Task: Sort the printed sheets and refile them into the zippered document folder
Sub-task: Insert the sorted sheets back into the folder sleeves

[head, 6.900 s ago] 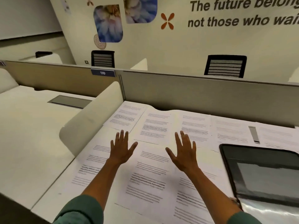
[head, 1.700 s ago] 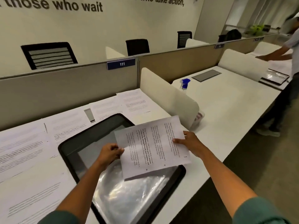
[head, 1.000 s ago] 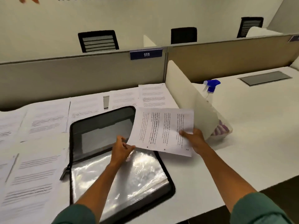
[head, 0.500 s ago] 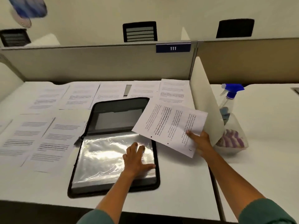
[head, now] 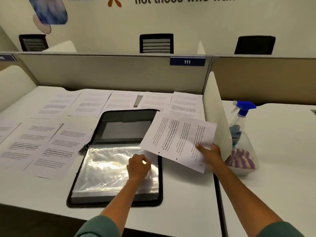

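So here's where we were at: our right hand (head: pixel 209 155) had one white printed sheet (head: pixel 179 142) pinched at its near right corner, thumb on top, fingers hidden under the paper. The sheet hung tilted just above the desk, its text running sideways to us, with its long axis going from our right hand up and left toward the folder. Its left corner already overlapped the right edge of the black zippered document folder (head: pixel 116 200), which lay open flat right in front of us.

Our left hand (head: pixel 138 166) was down on the shiny clear plastic sleeve (head: pixel 106 170) in the folder's lower half, fingers curled at the sleeve's upper right corner. We couldn't really tell whether it had actually pinched the plastic or was just pressing on it, too much glare there.

The thing the next bit hinged on, as far as we could judge: the sleeve's opening sat just left of and below the sheet's leading edge, so the sheet needed to travel left and probably rotate to line up with the pocket. Left hand was the closer one to the sleeve, right hand the one feeding.

The rest of the loose printed pages (head: pixel 51 134) were spread over the white desk (head: pixel 179 211) to the left and behind the folder, not yet filed.
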{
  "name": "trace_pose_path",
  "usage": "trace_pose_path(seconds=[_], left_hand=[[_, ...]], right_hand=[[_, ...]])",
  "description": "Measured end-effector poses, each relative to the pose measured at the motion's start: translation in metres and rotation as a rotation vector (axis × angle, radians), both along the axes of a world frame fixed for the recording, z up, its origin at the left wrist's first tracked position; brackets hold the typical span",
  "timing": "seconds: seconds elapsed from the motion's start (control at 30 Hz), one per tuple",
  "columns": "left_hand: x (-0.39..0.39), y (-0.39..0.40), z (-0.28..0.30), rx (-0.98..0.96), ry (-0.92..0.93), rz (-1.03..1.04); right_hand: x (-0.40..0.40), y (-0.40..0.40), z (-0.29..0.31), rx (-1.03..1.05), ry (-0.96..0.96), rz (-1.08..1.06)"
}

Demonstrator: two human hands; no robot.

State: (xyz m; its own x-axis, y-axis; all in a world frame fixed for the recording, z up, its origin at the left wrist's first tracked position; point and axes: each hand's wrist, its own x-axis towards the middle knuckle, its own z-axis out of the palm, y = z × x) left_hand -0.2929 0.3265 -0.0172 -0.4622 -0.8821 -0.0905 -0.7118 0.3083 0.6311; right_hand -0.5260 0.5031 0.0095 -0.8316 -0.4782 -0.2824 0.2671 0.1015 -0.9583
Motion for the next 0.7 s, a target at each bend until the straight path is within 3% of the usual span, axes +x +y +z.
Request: trace_pose_path(seconds=[0.27,0.7], left_hand=[[-0.010,-0.016,0.001,0.103,0.029,0.013],[0.006,-0.008,0.001,0.059,-0.046,-0.114]], right_hand=[[-0.007,0.011,0.007,0.034,0.138,0.051],[-0.002,0.024,-0.006,0.026,0.120,0.130]])
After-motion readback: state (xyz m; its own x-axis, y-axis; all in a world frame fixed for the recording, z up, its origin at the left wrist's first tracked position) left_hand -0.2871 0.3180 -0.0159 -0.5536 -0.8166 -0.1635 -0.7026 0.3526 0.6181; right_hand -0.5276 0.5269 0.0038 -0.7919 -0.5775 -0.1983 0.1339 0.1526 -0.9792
